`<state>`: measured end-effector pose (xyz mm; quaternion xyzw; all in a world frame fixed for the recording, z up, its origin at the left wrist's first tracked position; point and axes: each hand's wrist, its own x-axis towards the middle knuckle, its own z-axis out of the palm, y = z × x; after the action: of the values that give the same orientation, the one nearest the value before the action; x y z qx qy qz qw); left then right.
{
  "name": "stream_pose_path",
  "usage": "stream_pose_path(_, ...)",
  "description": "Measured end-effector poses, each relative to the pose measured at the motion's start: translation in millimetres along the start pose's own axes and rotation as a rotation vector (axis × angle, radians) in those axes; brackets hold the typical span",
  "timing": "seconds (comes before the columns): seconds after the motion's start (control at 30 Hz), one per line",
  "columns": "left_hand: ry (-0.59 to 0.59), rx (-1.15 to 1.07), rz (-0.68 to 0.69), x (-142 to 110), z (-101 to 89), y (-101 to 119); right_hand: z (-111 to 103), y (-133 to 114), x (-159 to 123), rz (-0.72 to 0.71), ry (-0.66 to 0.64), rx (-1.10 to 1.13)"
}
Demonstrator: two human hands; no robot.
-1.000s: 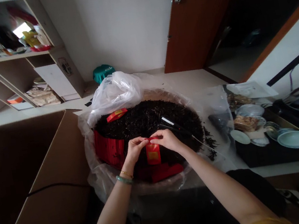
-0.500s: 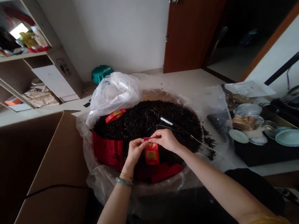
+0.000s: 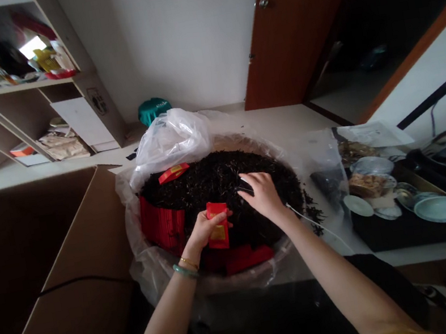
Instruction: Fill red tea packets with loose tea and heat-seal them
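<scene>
My left hand (image 3: 206, 229) is closed on a small red packet (image 3: 219, 231) with gold print, its thumb across the front. Over the dark tea leaves (image 3: 211, 177), my right hand (image 3: 261, 193) has thumb and fingers apart around a slim black corded device (image 3: 245, 187). The hand covers most of this device, and no firm grip on it shows. The leaves fill a wide round basket lined with clear plastic (image 3: 136, 251). A row of red packets (image 3: 163, 226) stands at its left, more red packets (image 3: 243, 259) lie at the near edge, and one filled-looking packet (image 3: 173, 173) rests at the back.
A large open cardboard box (image 3: 80, 267) stands left of the basket. Bunched clear plastic (image 3: 175, 138) lies behind the leaves. To the right are a pale dish (image 3: 441, 207), lidded tubs (image 3: 372, 166) and a dark mat (image 3: 394, 234). A white cable (image 3: 314, 223) runs toward the right front.
My right hand has let go of the red packet's top and moved up and right to the black device. My left hand keeps the packet, now slightly further left and tilted.
</scene>
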<state>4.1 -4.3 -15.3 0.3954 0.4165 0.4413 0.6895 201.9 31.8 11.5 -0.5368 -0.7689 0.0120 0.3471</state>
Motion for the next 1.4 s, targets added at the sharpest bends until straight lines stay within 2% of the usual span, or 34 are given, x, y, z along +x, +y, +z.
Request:
stream_pose_path(0.17, 0.033, -0.004, 0.052, 2, -3.3, -3, 10, 32, -9, 0.084, -0.095, -0.282)
stream_pose_path(0.27, 0.039, 0.012, 0.066, 2, -3.6, -2, 15, 34, -8, 0.11, -0.117, -0.275)
stream_pose_path(0.33, 0.045, 0.02, 0.069, 1, -2.8, -1, 12, 33, -4, 0.124, -0.117, -0.169)
stream_pose_path(0.47, 0.042, 0.038, 0.066, 0, -0.2, 1, -5, 21, 5, 0.108, -0.152, 0.177)
stream_pose_path(0.57, 0.012, 0.073, 0.051, -2, 1.1, 0, -16, 1, 6, 0.057, -0.292, 0.361)
stream_pose_path(0.67, -0.031, 0.129, 0.048, -2, 1.9, -1, -18, -20, 3, 0.025, -0.413, 0.42)
stream_pose_path(0.8, -0.083, 0.199, 0.103, -1, 2.1, -4, -13, -37, -2, 0.041, -0.488, 0.387)
stream_pose_path(0.9, -0.079, 0.235, 0.105, 0, 2.4, -7, -11, -42, -3, 0.081, -0.485, 0.382)
stream_pose_path(1.03, -0.119, 0.232, 0.041, 0, 3.3, -9, -11, -43, -2, 0.13, -0.407, 0.342)
stream_pose_path(1.4, -0.185, 0.295, -0.042, 1, -0.8, -12, -11, -43, -4, 0.127, -0.341, 0.294)
